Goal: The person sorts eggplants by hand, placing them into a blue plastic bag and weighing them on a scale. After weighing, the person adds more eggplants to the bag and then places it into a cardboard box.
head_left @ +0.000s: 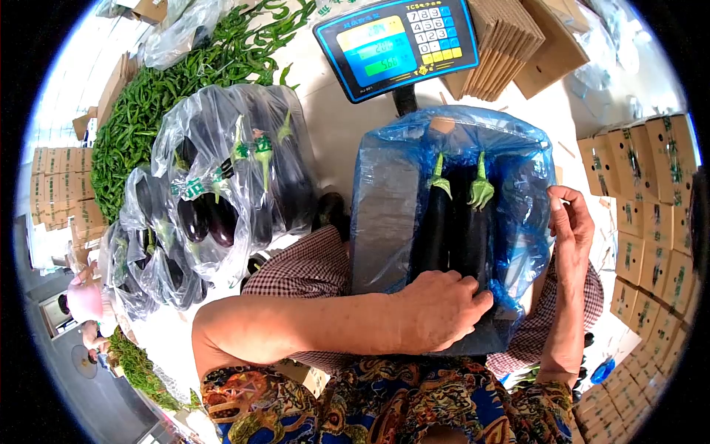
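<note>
Between my knees sits a box lined with a blue plastic bag (pixel 518 177), and two dark eggplants (pixel 470 229) with green stems lie side by side in it. My left hand (pixel 444 311) is over the near ends of the eggplants with its fingers curled; what it grips, if anything, is hidden under it. At the right edge of the blue bag, my right hand (pixel 571 218) has thumb and forefinger pinched together on the plastic. Beyond the box stands a scale display (pixel 399 48) with lit readings.
Clear bags of eggplants (pixel 222 177) stand at the left, beside a large heap of green peppers (pixel 140 133). Flattened cardboard (pixel 503 44) leans at the back right. Stacked cartons (pixel 651 214) line the right side. Another person (pixel 85 300) is at the far left.
</note>
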Available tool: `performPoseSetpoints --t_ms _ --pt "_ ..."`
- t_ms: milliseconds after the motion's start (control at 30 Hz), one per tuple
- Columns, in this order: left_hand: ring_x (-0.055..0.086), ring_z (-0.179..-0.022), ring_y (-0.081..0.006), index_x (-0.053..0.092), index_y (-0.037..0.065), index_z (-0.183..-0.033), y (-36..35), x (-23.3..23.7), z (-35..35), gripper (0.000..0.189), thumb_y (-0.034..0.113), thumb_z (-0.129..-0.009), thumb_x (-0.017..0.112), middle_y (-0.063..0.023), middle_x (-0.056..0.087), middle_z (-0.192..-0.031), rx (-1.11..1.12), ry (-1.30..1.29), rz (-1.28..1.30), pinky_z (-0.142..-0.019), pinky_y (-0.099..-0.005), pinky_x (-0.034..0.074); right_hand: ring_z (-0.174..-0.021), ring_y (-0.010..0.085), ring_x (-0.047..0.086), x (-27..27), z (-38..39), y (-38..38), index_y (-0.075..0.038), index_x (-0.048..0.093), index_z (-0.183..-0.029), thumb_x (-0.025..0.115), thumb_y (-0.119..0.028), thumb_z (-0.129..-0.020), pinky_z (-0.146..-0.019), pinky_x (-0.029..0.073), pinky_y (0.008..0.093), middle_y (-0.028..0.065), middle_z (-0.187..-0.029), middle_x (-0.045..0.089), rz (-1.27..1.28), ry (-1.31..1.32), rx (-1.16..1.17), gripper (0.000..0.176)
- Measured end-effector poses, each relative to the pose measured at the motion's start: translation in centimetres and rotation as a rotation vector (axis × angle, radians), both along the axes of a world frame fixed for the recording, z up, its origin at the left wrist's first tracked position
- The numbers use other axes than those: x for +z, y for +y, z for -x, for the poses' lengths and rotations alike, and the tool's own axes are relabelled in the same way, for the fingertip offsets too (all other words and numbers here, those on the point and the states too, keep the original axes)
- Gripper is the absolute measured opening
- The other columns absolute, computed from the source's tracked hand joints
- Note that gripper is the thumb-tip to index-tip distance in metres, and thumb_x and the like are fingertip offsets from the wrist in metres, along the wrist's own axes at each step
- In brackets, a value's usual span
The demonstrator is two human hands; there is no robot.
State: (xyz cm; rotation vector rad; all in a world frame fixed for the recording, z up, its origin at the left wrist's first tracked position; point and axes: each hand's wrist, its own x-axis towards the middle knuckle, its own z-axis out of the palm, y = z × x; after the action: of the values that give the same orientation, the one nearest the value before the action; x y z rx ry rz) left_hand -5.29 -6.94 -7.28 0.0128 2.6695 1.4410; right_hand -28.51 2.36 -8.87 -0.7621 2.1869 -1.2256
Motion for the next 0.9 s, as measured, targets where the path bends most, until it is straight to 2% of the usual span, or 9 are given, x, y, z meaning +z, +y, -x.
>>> performPoseSetpoints --t_ms 100,200,400,500,600,667,767,867,900 --pt "0.064 -0.083 -0.0350 0.055 -0.003 -0.101 -0.1 -0.1 0.1 0.031 0.018 -0.080 0.066 -0.0192 0.060 -0.089 0.000 -0.007 -0.012 -0.066 -0.0463 0.053 -0.061 0.0044 0.038 -0.2 0.2 0.0 -0.006 0.064 -0.105 0.062 -0.021 -0.094 -0.056 0.029 0.0192 -0.0069 -0.068 0.047 0.006 0.008 0.006 0.019" --pt "0.063 -0.080 -0.0334 0.052 0.001 -0.116 -0.2 0.0 0.2 0.042 0.027 -0.085 0.064 -0.0155 0.060 -0.090 -0.045 -0.034 0.037 -0.066 -0.0432 0.054 -0.061 0.0044 0.037 -0.4 0.2 0.0 -0.006 0.064 -0.105 0.062 -0.021 -0.094 -0.055 0.028 0.0194 -0.0070 -0.068 0.046 0.010 0.010 -0.001 0.019" --pt "0.063 -0.080 -0.0334 0.052 0.005 -0.116 -2.5 1.4 0.7 0.038 0.025 -0.085 0.063 -0.0148 0.059 -0.087 -0.008 -0.097 0.144 -0.066 -0.0430 0.054 -0.059 0.0049 0.033 0.6 -0.1 -0.4 -0.008 0.060 -0.111 0.064 -0.024 -0.091 -0.054 0.023 0.0218 -0.0073 -0.066 0.044 -0.086 -0.043 -0.066 0.027" --pt "0.065 -0.085 -0.0308 0.058 0.004 -0.114 -7.5 1.9 1.1 0.035 0.024 -0.085 0.064 -0.0163 0.065 -0.092 0.352 0.059 0.189 -0.072 -0.0393 0.054 -0.060 0.0061 0.034 0.9 0.5 -0.8 -0.009 0.059 -0.116 0.065 -0.031 -0.089 -0.056 0.025 0.0230 -0.0060 -0.066 0.045 -0.110 0.019 -0.045 0.035" --pt "0.066 -0.096 -0.0274 0.062 0.002 -0.115 -12.0 1.5 1.1 0.037 0.024 -0.085 0.066 -0.0181 0.068 -0.103 0.687 -0.132 0.072 -0.083 -0.0348 0.052 -0.060 0.0067 0.034 1.6 0.3 -1.4 -0.009 0.059 -0.117 0.065 -0.032 -0.089 -0.056 0.026 0.0233 -0.0055 -0.067 0.047 -0.086 0.014 -0.066 0.037" --pt "0.066 -0.084 -0.0277 0.062 0.003 -0.115 -14.2 -2.8 0.2 0.038 0.027 -0.085 0.065 -0.0167 0.067 -0.098 0.743 0.084 0.162 -0.075 -0.0373 0.052 -0.060 0.0061 0.034 2.0 0.6 -1.3 -0.009 0.060 -0.116 0.066 -0.030 -0.089 -0.056 0.027 0.0219 -0.0059 -0.066 0.048 -0.125 -0.007 -0.043 0.035" --pt "0.066 -0.090 -0.0285 0.062 0.002 -0.113 -14.0 -3.7 0.1 0.038 0.026 -0.084 0.067 -0.0175 0.068 -0.099 0.761 0.113 0.322 -0.079 -0.0383 0.052 -0.061 0.0049 0.036 1.4 0.9 -1.1 -0.007 0.060 -0.115 0.066 -0.026 -0.089 -0.056 0.028 0.0208 -0.0055 -0.066 0.049 -0.027 0.036 0.021 0.032" --pt "0.062 -0.111 -0.0282 0.058 -0.001 -0.122 -14.5 -4.2 0.4 0.043 0.025 -0.088 0.064 -0.0191 0.063 -0.118 0.704 0.070 0.296 -0.092 -0.0375 0.050 -0.060 0.0046 0.038 1.8 1.0 -1.5 -0.007 0.061 -0.114 0.066 -0.025 -0.089 -0.055 0.029 0.0201 -0.0057 -0.066 0.050 -0.006 0.086 0.039 0.031" --pt "0.064 -0.107 -0.0257 0.060 0.001 -0.119 -14.1 -4.1 0.8 0.038 0.023 -0.088 0.064 -0.0164 0.066 -0.112 0.724 0.125 0.301 -0.092 -0.0359 0.050 -0.060 0.0047 0.038 1.8 1.0 -1.7 -0.007 0.061 -0.114 0.066 -0.025 -0.090 -0.055 0.029 0.0198 -0.0051 -0.065 0.050 0.001 0.115 0.051 0.031"
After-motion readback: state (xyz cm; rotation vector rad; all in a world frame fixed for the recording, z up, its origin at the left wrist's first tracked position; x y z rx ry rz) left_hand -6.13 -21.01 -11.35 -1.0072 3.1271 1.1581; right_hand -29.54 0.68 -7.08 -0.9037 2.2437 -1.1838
